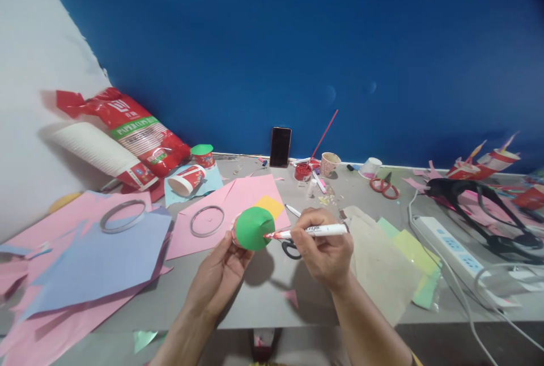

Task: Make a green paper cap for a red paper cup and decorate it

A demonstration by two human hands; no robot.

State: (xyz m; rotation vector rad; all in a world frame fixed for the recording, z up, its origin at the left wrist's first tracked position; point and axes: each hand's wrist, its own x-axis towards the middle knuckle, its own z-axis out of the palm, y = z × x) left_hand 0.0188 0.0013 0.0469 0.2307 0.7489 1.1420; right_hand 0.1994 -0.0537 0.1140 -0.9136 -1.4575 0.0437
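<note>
Blue wall (272, 60) fills the background, meeting a white wall (25, 71) at the left, with a grey table (276, 312) below it. Over the table's near part, the left hand (223, 272) holds a small cup topped by a green paper cone (255, 229), thumb and fingers closed about the cup's side. The cone tilts toward the right hand (325, 252), beyond the left fingertips. That right hand grips a white marker (327, 230) in a pen hold, thumb and fingers together on its barrel, its red tip at the cone's right side; whether it actually touches the paper is hard to tell. Just behind the marker shows a black loop handle (290, 250), partly hidden by the hand. Further out, a yellow paper piece (272, 205) lies on a pink sheet (242, 193), which also bears a grey ring (204, 234). To the left spreads a blue sheet (106, 269); to the right, a beige sheet (378, 269) and a white power strip (454, 247). Along the back, a phone (281, 148) leans upright near a red pot (302, 171), while a red bag (144, 133) rests beside stacked paper cups (97, 150).
</note>
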